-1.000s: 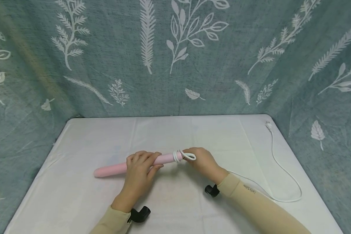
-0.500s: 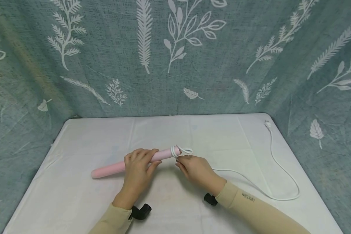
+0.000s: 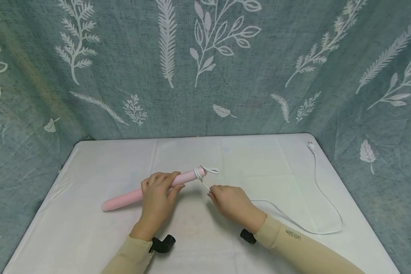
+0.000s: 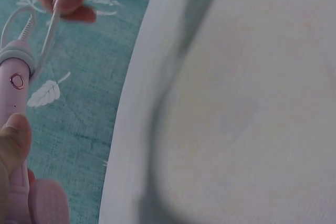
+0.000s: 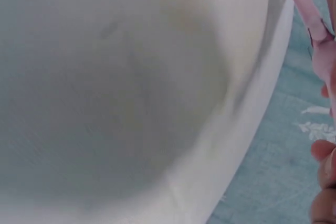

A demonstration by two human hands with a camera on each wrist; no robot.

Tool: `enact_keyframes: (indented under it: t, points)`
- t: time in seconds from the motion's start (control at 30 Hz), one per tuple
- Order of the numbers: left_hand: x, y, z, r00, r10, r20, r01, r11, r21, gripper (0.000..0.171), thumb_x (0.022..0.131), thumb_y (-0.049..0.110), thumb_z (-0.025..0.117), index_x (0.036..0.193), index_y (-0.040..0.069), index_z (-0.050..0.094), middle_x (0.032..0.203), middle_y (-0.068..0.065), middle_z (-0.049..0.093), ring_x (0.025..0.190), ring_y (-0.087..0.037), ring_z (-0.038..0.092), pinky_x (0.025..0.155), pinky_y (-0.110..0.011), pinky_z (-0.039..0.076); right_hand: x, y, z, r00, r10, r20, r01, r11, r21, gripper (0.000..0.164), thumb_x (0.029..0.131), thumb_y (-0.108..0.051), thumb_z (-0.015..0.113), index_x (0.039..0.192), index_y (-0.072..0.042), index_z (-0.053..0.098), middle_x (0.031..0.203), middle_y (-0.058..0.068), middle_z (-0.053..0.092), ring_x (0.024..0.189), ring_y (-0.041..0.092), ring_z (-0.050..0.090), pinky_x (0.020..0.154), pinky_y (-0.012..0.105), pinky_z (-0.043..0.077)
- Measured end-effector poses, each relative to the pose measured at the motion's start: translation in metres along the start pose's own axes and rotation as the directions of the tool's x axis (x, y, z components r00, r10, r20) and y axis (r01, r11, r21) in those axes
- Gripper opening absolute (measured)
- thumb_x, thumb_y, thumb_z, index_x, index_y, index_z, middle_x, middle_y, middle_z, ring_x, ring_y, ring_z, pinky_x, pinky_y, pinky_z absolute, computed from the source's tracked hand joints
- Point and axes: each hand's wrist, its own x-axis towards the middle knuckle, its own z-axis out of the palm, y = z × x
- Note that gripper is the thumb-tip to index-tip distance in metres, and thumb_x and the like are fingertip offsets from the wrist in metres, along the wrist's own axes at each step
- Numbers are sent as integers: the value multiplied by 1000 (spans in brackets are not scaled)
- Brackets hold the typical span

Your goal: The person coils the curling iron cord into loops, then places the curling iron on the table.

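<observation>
A pink curling iron slants over the table, its cord end raised to the right. My left hand grips it around the handle, thumb on the near side. White cord is wound about the handle end and stands out in a small loop past it. With thumb and fingertips, my right hand pinches a stretch of cord drawn down from the winding. In the left wrist view, a ring-shaped button shows on the handle below the cord, and a textured lever sticks out lower down.
The remaining cord curves across the right side of the white-covered table to a plug near the back right corner. A green leaf-patterned curtain hangs behind and at both sides. Black wrist cameras sit at the cuffs.
My right hand has moved from the end of the handle down toward me, pulling a stretch of cord out from the winding. The curling iron has shifted slightly left and its cord end has risen.
</observation>
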Motion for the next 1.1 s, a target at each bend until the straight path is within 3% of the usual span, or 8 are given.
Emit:
enact_keyframes:
  t: [0.23,0.6,0.9,1.1]
  points:
    - [1,-6,0,996,-47,72,46,999,21,41,81,30,77,118,14,69,105,-4,69,106,-26,52,93,-47,27,2,-5,-10,993,-114,-9,114,994,1,16,89,-15,69,81,-11,56,59,-6,44,50,6,38,43,23,35]
    - [-1,-5,1,989,-61,132,53,997,63,41,82,31,77,119,14,69,105,-3,69,107,-25,53,92,-46,28,9,-4,-27,984,-168,55,171,983,-67,10,92,-16,66,87,-10,60,68,-4,55,56,8,46,47,24,41]
    - [-8,-8,1,981,-59,185,38,993,114,37,83,25,77,118,16,69,105,-3,69,107,-26,52,91,-46,29,19,2,-41,983,-179,-27,178,983,-48,16,89,-16,72,86,-8,58,71,-3,51,58,8,41,48,20,36]
    - [-9,-7,5,979,-6,203,-16,994,107,37,83,28,77,117,18,69,103,0,69,105,-24,54,91,-45,30,27,8,-41,976,-196,-97,194,980,-34,16,88,-17,72,86,-8,59,72,-3,50,58,8,40,48,18,35]
